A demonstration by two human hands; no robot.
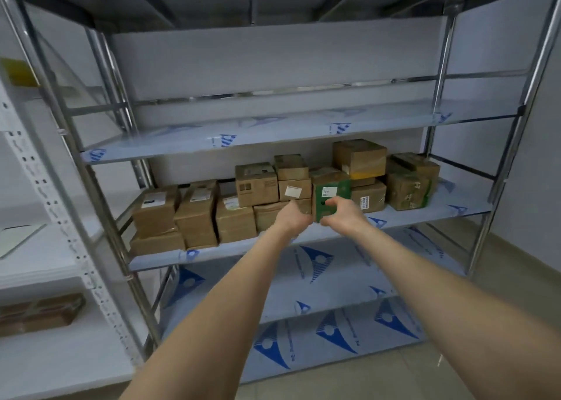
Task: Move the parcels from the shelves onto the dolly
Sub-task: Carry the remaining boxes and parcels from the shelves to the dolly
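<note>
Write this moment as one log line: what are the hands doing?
stage: pickup | right hand grips green parcel | left hand at its left side, grip unclear | middle shelf holds brown parcels | dolly not in view

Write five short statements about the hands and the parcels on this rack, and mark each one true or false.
1. The right hand grips the green parcel. True.
2. The left hand hangs idle, away from the rack. False: it reaches to the green parcel's left side.
3. The green parcel lies on the floor. False: it stands on the middle shelf.
4. Brown parcels stand on both sides of it. True.
5. The dolly is in view. False: none shows.
</note>
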